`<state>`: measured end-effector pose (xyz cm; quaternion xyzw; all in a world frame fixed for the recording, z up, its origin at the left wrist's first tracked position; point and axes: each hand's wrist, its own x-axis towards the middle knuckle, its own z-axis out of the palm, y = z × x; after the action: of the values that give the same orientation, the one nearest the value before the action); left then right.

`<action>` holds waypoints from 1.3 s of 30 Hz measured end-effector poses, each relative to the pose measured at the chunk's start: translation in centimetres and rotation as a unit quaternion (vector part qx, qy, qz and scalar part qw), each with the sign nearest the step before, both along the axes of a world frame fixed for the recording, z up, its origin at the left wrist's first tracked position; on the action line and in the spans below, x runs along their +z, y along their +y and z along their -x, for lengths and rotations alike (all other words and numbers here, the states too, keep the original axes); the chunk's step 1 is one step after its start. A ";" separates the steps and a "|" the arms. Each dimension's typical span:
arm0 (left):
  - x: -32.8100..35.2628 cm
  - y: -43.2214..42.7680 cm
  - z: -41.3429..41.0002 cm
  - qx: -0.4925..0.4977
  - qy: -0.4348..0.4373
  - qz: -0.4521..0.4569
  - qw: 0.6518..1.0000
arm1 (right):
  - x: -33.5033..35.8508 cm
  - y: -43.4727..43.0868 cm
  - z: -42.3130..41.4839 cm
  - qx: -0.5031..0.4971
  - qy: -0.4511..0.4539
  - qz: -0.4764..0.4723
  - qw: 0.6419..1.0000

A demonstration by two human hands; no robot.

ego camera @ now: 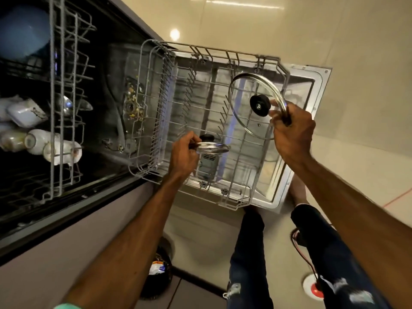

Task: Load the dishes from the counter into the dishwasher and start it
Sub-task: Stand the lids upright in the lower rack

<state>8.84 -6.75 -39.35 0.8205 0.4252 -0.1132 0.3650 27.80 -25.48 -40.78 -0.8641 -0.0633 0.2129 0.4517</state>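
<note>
Small lid point(211, 147) being gripped by left hand point(184, 155), large lid point(245, 92) by right hand point(291, 128), both hovering over lower rack point(145, 103); next move likely needing upright slotting between tines point(191, 85).

Floor point(356, 52): glossy beige tiles, lg format. Round lamp glare point(175, 34) top centre, strip glare point(243, 3) at top edge. Thin red line point(396, 198) on tile, rt. Grey cabinet front point(44, 270) lower lt. Dark bin point(159, 284) w/ rubbish beside it. White-red round thing point(313, 288) on floor, btm rt.

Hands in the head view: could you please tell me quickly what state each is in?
Left hand: grips the small glass lid by its rim.
Right hand: grips the large glass lid by its rim.
</note>
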 end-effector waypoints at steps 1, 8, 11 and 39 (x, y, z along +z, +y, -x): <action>-0.2 0.1 -0.1 -0.011 -0.010 -0.006 1.000 | 0.0 0.0 -0.1 0.001 -0.002 -0.004 1.000; -2.6 0.2 -0.9 -0.033 -0.051 -0.013 0.998 | -1.4 0.2 -0.6 -0.005 0.015 -0.020 1.000; -3.2 0.0 -1.3 -0.036 -0.057 -0.021 0.998 | -1.5 0.3 -0.5 -0.006 0.021 -0.022 1.000; -10.4 -5.6 0.4 -0.190 0.004 -0.029 0.981 | -1.4 2.0 2.1 0.058 0.006 0.015 0.998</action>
<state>8.43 -12.40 -49.70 0.8961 0.2661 -0.1714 0.3111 25.72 -23.46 -42.17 -0.8643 -0.1075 0.2452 0.4259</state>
